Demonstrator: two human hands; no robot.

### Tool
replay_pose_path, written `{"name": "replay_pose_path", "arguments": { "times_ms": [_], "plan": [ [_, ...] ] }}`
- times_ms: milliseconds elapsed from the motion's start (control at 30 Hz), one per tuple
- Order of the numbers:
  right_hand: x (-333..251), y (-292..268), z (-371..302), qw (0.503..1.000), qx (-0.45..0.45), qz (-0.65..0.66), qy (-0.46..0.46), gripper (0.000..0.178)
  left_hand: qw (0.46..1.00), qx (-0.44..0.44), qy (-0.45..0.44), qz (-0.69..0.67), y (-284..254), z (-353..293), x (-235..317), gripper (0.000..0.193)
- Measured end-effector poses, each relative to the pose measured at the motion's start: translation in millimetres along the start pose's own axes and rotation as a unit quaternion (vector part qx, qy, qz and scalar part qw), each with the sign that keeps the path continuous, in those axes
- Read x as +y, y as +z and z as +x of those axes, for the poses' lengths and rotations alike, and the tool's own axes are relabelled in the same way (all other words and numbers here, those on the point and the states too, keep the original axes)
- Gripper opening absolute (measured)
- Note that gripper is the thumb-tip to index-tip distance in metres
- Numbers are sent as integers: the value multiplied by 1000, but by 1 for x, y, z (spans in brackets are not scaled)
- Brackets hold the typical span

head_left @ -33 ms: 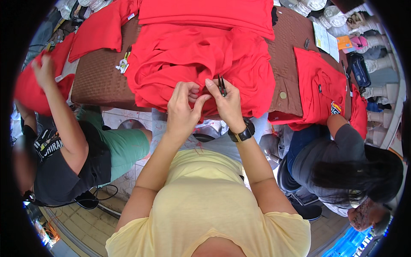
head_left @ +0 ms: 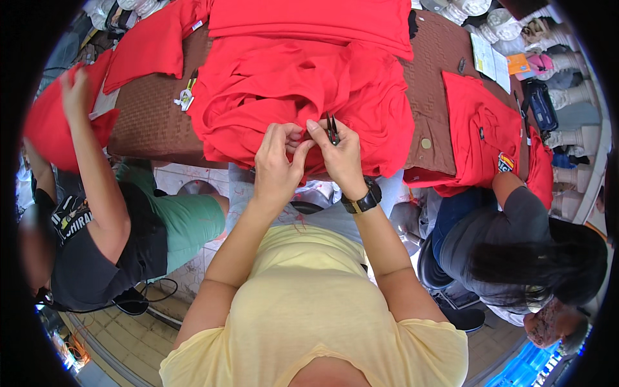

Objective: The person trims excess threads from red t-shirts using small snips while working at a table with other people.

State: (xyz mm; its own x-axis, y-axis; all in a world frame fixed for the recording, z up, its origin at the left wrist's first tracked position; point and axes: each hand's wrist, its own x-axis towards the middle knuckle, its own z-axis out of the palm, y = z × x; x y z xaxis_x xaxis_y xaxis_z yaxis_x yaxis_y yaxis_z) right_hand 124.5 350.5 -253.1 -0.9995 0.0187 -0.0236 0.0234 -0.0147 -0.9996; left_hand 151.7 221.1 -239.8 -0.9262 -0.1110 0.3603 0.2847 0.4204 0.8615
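Observation:
A crumpled red garment point(head_left: 271, 90) lies on the brown table point(head_left: 148, 119) in front of me. My left hand point(head_left: 277, 164) pinches a fold of its near edge between thumb and fingers. My right hand point(head_left: 342, 158), with a black watch point(head_left: 362, 201) on its wrist, touches the same fold. It holds small black thread snips point(head_left: 332, 129) with the tips pointing away from me. The two hands meet over the table's front edge.
A person at the left in a black shirt and green shorts point(head_left: 187, 219) lifts red cloth point(head_left: 48, 126). A seated person point(head_left: 516, 245) at the right handles another red garment point(head_left: 480, 138). Folded red garments point(head_left: 309, 19), a small tool point(head_left: 186, 97) and papers point(head_left: 490, 61) lie on the table.

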Motion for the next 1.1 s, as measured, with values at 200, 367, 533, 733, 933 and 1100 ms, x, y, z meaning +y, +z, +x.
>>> {"name": "replay_pose_path", "arguments": {
  "times_ms": [200,367,533,733,933,1100],
  "plan": [
    [7,7,-1,999,45,23,-21,23,999,50,-11,-18,10,-3,-12,13],
    [10,7,-3,999,33,42,-1,24,995,35,-34,-88,10,-3,-18,6],
    [6,9,-7,999,16,33,-39,30,968,-5,-141,-206,9,1,-32,5],
    [-17,-4,-27,983,-125,-128,28,49,957,-9,-158,-245,9,0,-33,5],
    [-18,-2,-24,981,-116,-154,22,45,953,3,-162,-255,10,-3,-32,5],
    [-18,4,-20,982,-91,-163,19,47,970,-12,-134,-201,9,-7,-37,1]
  ]
}}
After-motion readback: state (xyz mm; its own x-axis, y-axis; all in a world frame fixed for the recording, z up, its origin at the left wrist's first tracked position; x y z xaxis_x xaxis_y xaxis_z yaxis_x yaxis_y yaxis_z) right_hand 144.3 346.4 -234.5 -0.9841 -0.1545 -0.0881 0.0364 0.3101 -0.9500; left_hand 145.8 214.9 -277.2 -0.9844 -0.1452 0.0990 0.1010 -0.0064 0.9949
